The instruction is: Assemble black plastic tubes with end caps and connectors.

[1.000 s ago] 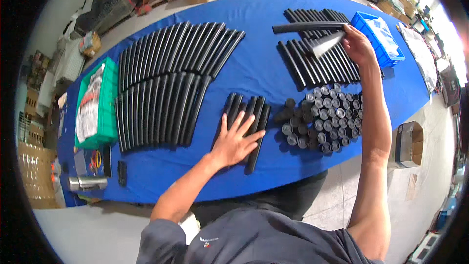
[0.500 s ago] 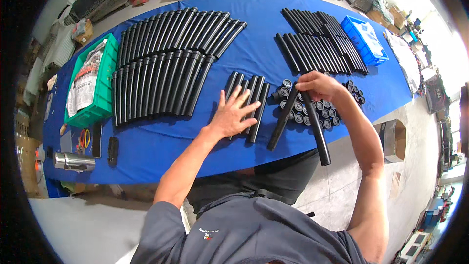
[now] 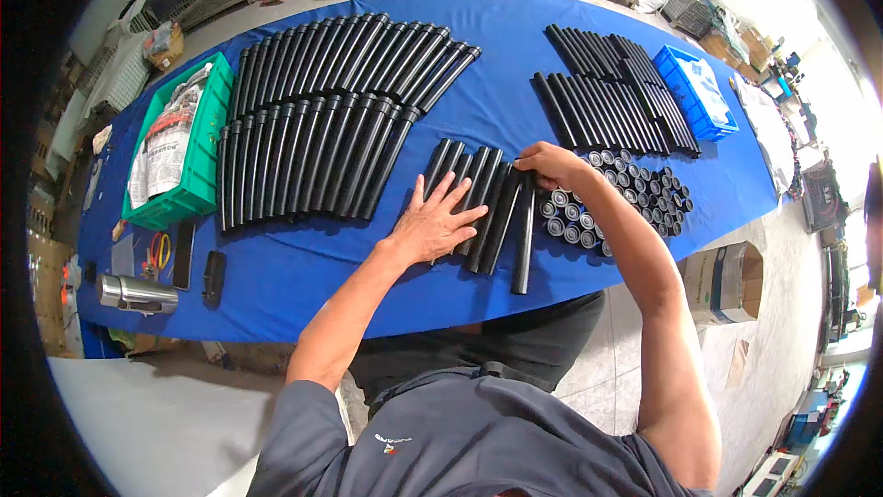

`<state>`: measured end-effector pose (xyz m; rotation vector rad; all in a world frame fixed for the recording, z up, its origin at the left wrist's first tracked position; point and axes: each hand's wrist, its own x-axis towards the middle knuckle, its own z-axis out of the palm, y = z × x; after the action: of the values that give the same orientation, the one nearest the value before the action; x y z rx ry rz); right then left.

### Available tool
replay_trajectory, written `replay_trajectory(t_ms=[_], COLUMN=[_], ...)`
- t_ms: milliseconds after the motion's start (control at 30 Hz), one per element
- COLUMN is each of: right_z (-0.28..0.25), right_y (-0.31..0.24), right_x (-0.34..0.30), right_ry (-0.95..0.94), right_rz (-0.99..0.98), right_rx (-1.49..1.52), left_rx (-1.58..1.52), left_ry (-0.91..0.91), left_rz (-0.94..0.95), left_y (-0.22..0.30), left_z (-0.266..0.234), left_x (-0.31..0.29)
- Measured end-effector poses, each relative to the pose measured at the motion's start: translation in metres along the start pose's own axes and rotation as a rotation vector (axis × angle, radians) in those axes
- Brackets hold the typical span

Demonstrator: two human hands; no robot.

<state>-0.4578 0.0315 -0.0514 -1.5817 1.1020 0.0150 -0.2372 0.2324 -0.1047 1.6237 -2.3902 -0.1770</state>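
Note:
My left hand (image 3: 434,221) lies flat with spread fingers over a small row of black tubes (image 3: 480,186) on the blue cloth. At the right end of that row, my right hand (image 3: 549,166) pinches the far end of a black tube (image 3: 524,244), whose near end points toward me. Another black tube (image 3: 500,226) lies close along its left side, its far end by my right fingertips. Beside and partly behind my right forearm sits a cluster of round black caps (image 3: 578,224) with grey ringed faces.
Two rows of capped black tubes (image 3: 313,152) fill the table's left. More plain tubes (image 3: 602,111) lie far right beside a blue crate (image 3: 694,97). A green crate (image 3: 198,161) holds newspaper. Near the left edge are a steel flask (image 3: 138,295) and a phone-like dark slab (image 3: 184,256).
My right hand has moved left with the two tubes and brought them down beside the row under my left hand. The left hand stays spread on the row.

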Motion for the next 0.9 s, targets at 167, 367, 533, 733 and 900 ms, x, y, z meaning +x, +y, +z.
replay_trajectory(t_ms=[167,367,533,733,900], right_z=[0.002,0.007,0.016,0.015,0.019], right_y=[0.005,0.008,0.0,0.001,-0.007], right_x=[0.016,0.004,-0.006,0.021,0.018], right_ry=[0.086,0.195,0.287,0.327,0.278], right_rz=[0.027,-0.048,-0.13,-0.143,-0.118], right_rx=[-0.176,-0.306,-0.3,-0.743,-0.865], left_rx=[-0.02,-0.267,-0.459,-0.166,-0.155], left_ry=[0.01,0.223,0.336,0.058,0.04], left_rz=[0.006,-0.06,-0.17,-0.01,0.045], left_y=[0.002,-0.006,-0.018,-0.001,-0.004], left_z=[0.004,-0.004,0.0,-0.008,-0.004], left_x=[0.001,-0.002,-0.018,-0.044,-0.052])
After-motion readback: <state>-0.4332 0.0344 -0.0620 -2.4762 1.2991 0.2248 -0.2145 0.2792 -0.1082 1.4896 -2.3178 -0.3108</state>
